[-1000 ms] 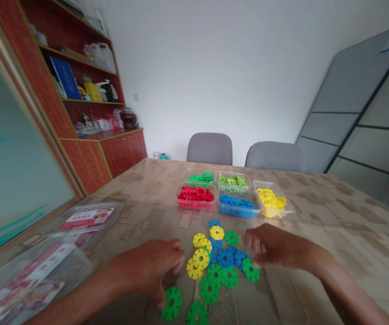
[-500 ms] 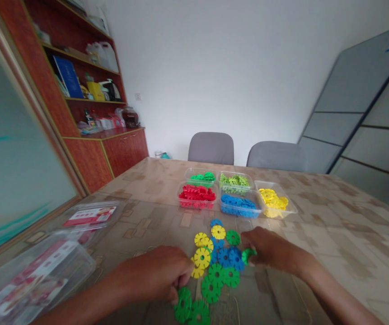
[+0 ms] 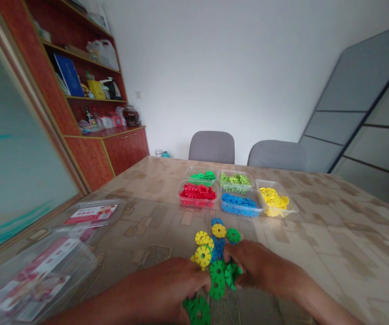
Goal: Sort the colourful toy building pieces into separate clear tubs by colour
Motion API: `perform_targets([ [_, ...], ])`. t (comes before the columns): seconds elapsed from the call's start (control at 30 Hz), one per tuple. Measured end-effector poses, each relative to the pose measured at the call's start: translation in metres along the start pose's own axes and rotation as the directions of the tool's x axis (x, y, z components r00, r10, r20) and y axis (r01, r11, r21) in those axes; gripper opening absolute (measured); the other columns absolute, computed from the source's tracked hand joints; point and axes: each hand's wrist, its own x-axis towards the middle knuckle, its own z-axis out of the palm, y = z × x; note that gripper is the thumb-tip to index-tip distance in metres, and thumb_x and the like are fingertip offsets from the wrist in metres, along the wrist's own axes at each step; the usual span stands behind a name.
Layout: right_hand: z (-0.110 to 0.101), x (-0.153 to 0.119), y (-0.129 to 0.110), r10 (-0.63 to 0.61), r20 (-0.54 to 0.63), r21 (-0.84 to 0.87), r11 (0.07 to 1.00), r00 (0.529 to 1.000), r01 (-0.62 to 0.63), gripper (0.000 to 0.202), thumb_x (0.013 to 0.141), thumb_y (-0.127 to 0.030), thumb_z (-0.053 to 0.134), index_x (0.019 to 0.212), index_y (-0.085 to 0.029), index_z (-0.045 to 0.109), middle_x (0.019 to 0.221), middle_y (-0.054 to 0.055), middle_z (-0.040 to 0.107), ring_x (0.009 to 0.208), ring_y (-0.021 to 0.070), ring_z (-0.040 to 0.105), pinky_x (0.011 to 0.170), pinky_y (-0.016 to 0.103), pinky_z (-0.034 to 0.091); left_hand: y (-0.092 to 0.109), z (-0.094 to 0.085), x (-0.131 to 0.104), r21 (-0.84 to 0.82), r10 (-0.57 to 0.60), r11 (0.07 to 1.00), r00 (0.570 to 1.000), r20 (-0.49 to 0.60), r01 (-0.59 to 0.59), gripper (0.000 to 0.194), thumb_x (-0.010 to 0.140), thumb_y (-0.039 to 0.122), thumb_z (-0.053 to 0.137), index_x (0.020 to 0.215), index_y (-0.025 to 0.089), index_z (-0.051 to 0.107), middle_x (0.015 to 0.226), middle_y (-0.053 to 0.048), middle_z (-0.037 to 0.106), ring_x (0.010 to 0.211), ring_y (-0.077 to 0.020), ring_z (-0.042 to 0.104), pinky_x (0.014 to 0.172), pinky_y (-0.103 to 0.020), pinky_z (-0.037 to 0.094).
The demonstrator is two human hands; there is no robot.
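Notched plastic building discs lie joined in a colored figure on the table. My left hand is closed, its fingertips at the edge of the upright pair of green discs. More green discs sit just below that hand. My right hand pinches a green disc beside the pair, its index finger over the blue discs. Yellow discs form the left part of the figure. At the top are a yellow disc, a blue disc and a green disc. My hands hide some discs.
Beyond the figure stand clear tubs: red pieces, blue pieces, yellow pieces, green pieces and light green pieces. Clear lids and an upturned tub lie at left. Grey chairs stand behind the table.
My right hand has moved left and nearer, from the figure's right edge to the green discs. My left hand has shifted right, to the edge of the green pair.
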Motion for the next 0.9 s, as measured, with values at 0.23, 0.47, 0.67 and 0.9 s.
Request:
perform_targets([
  [0.23,0.002,0.0,-0.007,0.047,-0.046,-0.131,0.99,0.998,-0.053,0.035,0.065,-0.017,0.074,0.098,-0.016,0.063,0.102,0.014,0.068,0.092,0.0339,0.062,0.072,0.037,0.043,0.006,0.005,0.002,-0.037,0.104,0.994,0.994,-0.018,-0.105,0.045,0.069,0.017,0.078,0.108,0.029,0.06,0.1,0.001,0.065,0.087,-0.022,0.063,0.062,-0.025,0.036],
  [0.47,0.0,0.001,-0.015,0.116,-0.007,-0.164,0.98,0.993,-0.115,0.036,0.068,-0.023,0.074,0.102,-0.015,0.063,0.108,0.016,0.067,0.099,0.0357,0.06,0.078,0.042,0.045,0.005,0.012,0.003,-0.046,0.093,0.994,0.995,-0.021,-0.094,0.044,0.066,0.012,0.078,0.101,0.027,0.057,0.106,0.003,0.061,0.095,-0.0202,0.06,0.069,-0.024,0.038],
  [0.67,0.001,0.004,-0.016,0.175,-0.007,-0.195,0.966,0.985,-0.173,0.034,0.068,-0.023,0.073,0.099,-0.014,0.063,0.106,0.017,0.066,0.098,0.0368,0.06,0.075,0.042,0.043,0.004,0.012,0.001,-0.068,0.07,0.995,0.997,-0.013,-0.071,0.04,0.067,0.011,0.077,0.097,0.024,0.054,0.102,0.003,0.06,0.089,-0.0183,0.058,0.065,-0.022,0.037],
  [0.9,0.008,0.009,-0.006,0.108,-0.04,-0.074,0.991,0.993,-0.111,0.034,0.06,-0.012,0.072,0.092,-0.019,0.062,0.089,0.005,0.068,0.078,0.0236,0.059,0.059,0.028,0.032,0.007,0.005,0.003,-0.077,0.022,0.997,0.999,0.034,-0.019,0.047,0.065,0.012,0.079,0.105,0.027,0.06,0.101,0.002,0.066,0.089,-0.0206,0.064,0.063,-0.022,0.038],
])
